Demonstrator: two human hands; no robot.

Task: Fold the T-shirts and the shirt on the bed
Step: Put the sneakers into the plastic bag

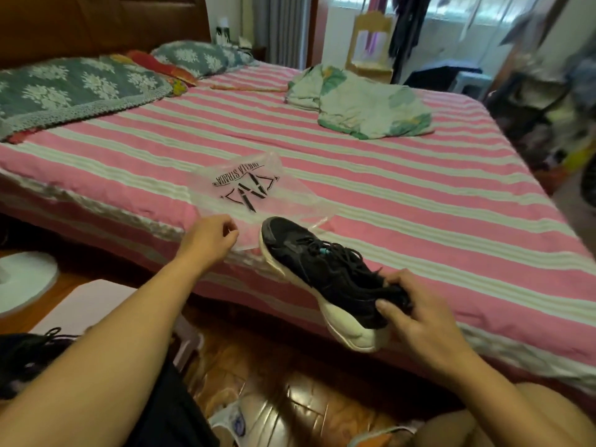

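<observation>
A black mesh sneaker with a white sole (325,279) is gripped at its heel by the right hand (416,317), fingers curled around it, at the near edge of the pink-and-white striped bed (419,201). A clear printed plastic bag (254,195) on the bed is pinched at its near edge by the left hand (209,237). A crumpled pale-green garment (361,103) lies at the bed's far side.

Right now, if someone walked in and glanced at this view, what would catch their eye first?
Probably the black sneaker with its white sole, held by the right hand over the near edge of the bed, toe toward a clear plastic bag with black lettering. The left hand pinches that bag's near edge. Farther back, a crumpled pale green cloth lies on the pink-and-white striped sheet.
</observation>
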